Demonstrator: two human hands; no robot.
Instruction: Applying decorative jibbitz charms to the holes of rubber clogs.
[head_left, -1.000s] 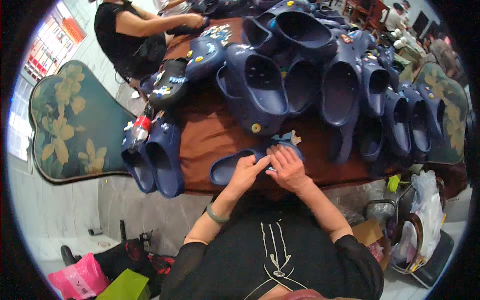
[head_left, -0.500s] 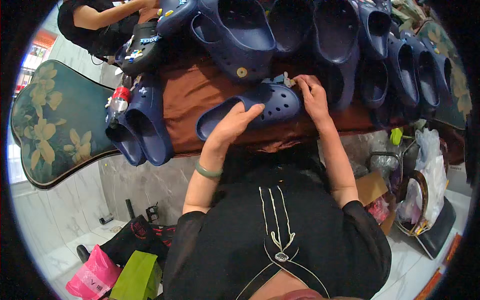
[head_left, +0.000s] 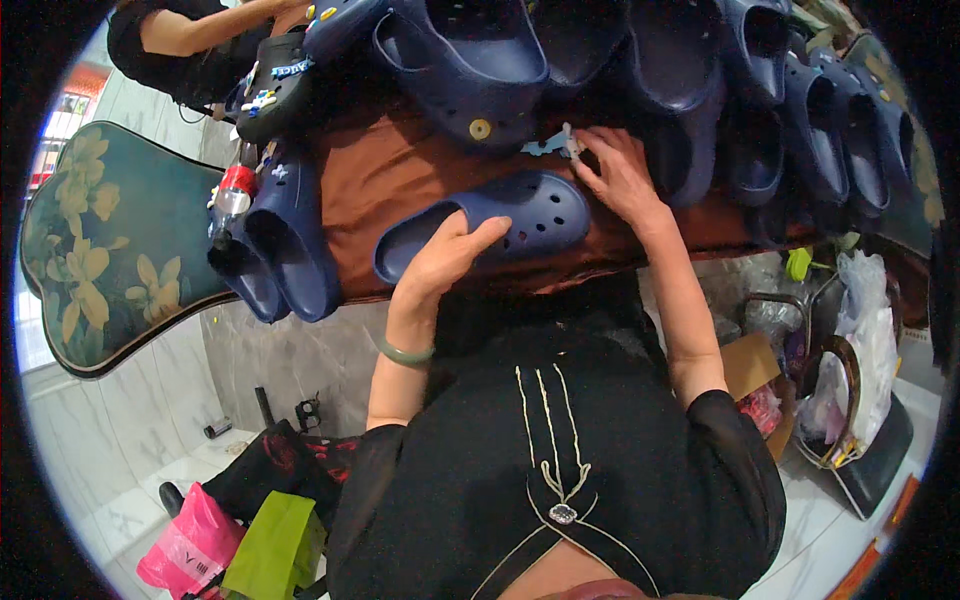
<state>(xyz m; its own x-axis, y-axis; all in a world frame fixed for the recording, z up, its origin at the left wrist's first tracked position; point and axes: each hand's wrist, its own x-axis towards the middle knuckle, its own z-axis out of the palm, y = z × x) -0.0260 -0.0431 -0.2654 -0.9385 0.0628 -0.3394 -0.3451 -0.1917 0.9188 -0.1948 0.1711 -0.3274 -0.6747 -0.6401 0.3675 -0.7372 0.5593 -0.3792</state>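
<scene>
A navy clog (head_left: 545,212) with round holes in its toe lies tilted near the table's front edge, toe to the right. My left hand (head_left: 440,258) grips it at the foot opening, thumb on top, the other fingers mostly hidden. Beyond the toe, my right hand (head_left: 622,175) has its thumb and index finger at a small white shoe charm (head_left: 572,142), which they seem to pinch. A flat light blue piece (head_left: 545,147) lies just left of these fingertips. Behind stands another navy clog (head_left: 490,105) with a round yellow charm on its toe.
More navy clogs (head_left: 675,60) line the back and right of the brown cloth (head_left: 365,170). At left stand a clog pair (head_left: 290,240) and a bottle (head_left: 237,190) beside a floral chair back (head_left: 110,250). Another person's arm (head_left: 200,30) reaches in at upper left. Bags (head_left: 190,540) sit below.
My right hand has moved away from the clog's toe to the small charms behind it. My left hand and the clog have shifted slightly left and nearer.
</scene>
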